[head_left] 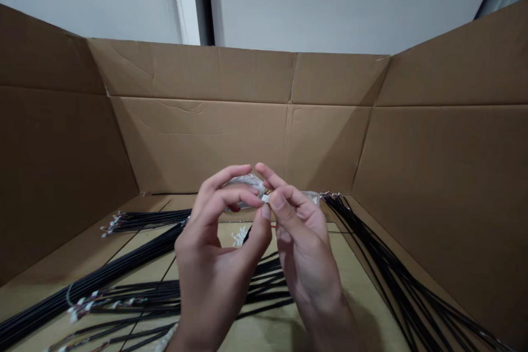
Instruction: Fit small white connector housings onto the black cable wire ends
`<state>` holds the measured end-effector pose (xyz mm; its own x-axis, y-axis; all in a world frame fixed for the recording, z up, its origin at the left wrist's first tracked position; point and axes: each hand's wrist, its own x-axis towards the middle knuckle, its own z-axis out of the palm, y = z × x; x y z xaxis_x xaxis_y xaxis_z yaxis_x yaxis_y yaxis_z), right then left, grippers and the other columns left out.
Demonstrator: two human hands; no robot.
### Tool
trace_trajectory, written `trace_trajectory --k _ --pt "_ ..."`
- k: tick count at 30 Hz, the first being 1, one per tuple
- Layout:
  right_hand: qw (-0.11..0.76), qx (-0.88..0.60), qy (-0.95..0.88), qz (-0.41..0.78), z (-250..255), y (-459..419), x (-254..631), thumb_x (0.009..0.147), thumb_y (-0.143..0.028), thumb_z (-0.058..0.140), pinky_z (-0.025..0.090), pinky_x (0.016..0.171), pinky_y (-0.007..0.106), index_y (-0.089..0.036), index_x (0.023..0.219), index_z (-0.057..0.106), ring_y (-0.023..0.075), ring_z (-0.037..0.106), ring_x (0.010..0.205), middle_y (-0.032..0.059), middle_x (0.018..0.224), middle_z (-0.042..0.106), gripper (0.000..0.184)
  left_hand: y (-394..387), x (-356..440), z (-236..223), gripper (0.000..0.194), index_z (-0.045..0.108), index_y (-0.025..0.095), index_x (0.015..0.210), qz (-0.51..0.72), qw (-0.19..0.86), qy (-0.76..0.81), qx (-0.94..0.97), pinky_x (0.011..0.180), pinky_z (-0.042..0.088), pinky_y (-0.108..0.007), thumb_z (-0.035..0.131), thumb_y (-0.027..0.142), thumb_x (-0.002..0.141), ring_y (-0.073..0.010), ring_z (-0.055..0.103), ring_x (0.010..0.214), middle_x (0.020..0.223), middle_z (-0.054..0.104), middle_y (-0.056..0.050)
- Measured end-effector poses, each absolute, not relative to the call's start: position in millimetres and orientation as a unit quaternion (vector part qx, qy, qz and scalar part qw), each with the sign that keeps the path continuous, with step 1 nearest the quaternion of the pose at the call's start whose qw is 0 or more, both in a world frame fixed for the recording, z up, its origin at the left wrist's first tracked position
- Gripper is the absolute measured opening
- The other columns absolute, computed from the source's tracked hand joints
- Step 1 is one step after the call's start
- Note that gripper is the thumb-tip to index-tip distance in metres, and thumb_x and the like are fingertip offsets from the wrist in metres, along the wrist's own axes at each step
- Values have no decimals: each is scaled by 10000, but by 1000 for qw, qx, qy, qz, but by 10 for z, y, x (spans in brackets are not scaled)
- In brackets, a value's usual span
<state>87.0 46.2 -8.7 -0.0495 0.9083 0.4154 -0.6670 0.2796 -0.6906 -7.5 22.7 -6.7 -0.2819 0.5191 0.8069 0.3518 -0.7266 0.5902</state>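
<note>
A tiny white plastic connector [265,198] is pinched between the thumb and index finger of my left hand [223,264], whose other fingers curve above it. Close against its right side, my right hand [307,253] has thumb and index finger pressed together. What those right fingertips grip is hidden. A short bit of red wire [273,226] shows between the hands, below the fingertips. Black cables [268,286] run across the board beneath and behind both hands. Several loose white connectors [239,236] lie in a small pile beyond my left thumb.
Cardboard walls [214,137] enclose the board [346,280] at the back and sides. A thick black cable bundle [115,258] and a shorter bundle [157,221] lie left. More black cables [383,258] run along the right. A clear plastic bag [246,180] sits behind the hands.
</note>
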Motion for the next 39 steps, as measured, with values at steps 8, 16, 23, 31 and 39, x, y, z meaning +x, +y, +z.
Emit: trace_trajectory --k 8,16,23,31,39 --pt "738 -282 -508 343 -122 383 830 900 -352 768 406 1154 567 -252 784 732 306 629 1316 66 1388 730 158 220 -74 -116 68 668 274 894 685 -41 423 592 874 492 -286 720 255 935 -161 663 1111 1171 714 2" --pt "724 -236 -499 414 -98 396 895 880 -349 799 484 1097 526 -247 773 744 294 683 1259 71 1344 757 158 163 -180 -32 66 712 291 879 679 204 378 595 891 524 -204 762 274 919 -131 696 963 962 751 49" --pt "702 -181 -475 499 -81 402 947 856 -347 842 572 998 391 -257 765 771 241 726 1209 51 1326 786 147 162 -242 60 34 820 314 932 647 375 329 576 717 562 -110 795 320 908 -100 742 821 862 798 37" --pt "698 -229 -530 424 -74 393 980 874 -396 832 453 1130 525 -256 779 751 298 652 1314 43 1321 776 188 164 -274 66 31 844 306 877 638 344 352 592 709 554 -158 813 307 881 -118 691 758 813 788 20" --pt "707 -243 -558 360 -67 316 993 911 -356 787 436 1118 559 -265 785 719 298 662 1271 37 1314 758 170 193 -284 72 145 790 243 741 630 376 357 579 861 586 -256 794 295 877 -208 735 1015 1047 804 -39"
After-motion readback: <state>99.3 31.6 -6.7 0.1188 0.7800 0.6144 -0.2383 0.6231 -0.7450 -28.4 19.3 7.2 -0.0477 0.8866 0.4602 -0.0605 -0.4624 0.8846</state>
